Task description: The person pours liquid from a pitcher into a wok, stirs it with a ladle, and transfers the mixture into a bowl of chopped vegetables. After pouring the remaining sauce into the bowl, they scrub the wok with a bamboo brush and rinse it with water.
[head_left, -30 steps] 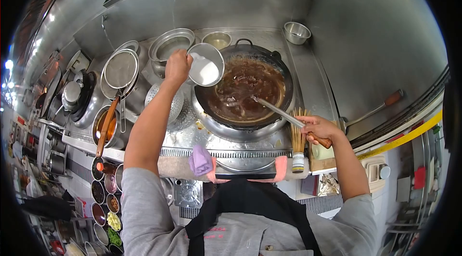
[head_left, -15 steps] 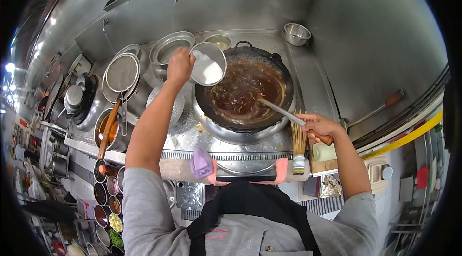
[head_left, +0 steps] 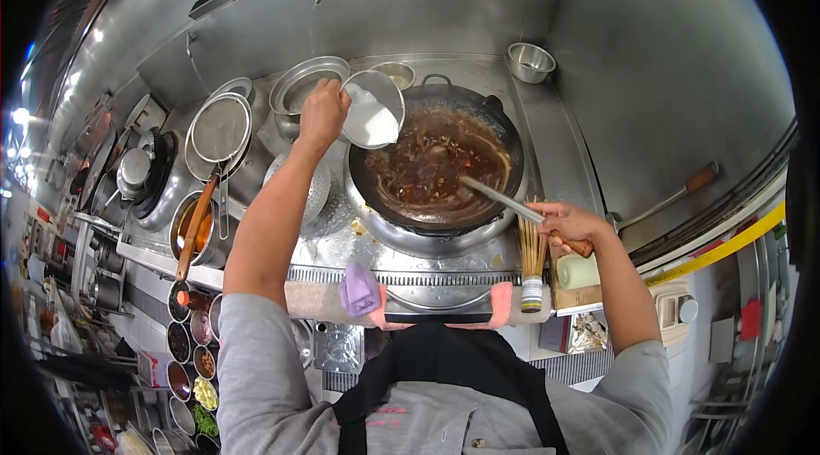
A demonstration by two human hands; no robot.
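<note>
My left hand (head_left: 325, 113) is closed on the rim of a metal bowl (head_left: 395, 93), tilted over the wok's left edge. White liquid (head_left: 371, 120) has run to the bowl's lower lip. Below it, a dark wok (head_left: 506, 135) holds brown sauce (head_left: 444, 156) with small bits in it. My right hand (head_left: 571, 224) grips the wooden handle of a long metal ladle (head_left: 504, 199), whose head is hidden under the sauce. Beneath that hand stands a bundle of bamboo skewers (head_left: 531, 250) in a small can.
Left of the wok are a perforated skimmer (head_left: 316, 194), a round strainer (head_left: 220, 129) and a pot of orange liquid (head_left: 184, 228). A steel bowl (head_left: 530, 63) sits at the back right. A purple cloth (head_left: 359, 288) lies on the front edge, with ingredient bowls (head_left: 179, 342) at lower left.
The bowl in my left hand tips further, and the white liquid has moved to its lip. Sauce in the wok has swirled, showing more bits. My right hand has barely moved.
</note>
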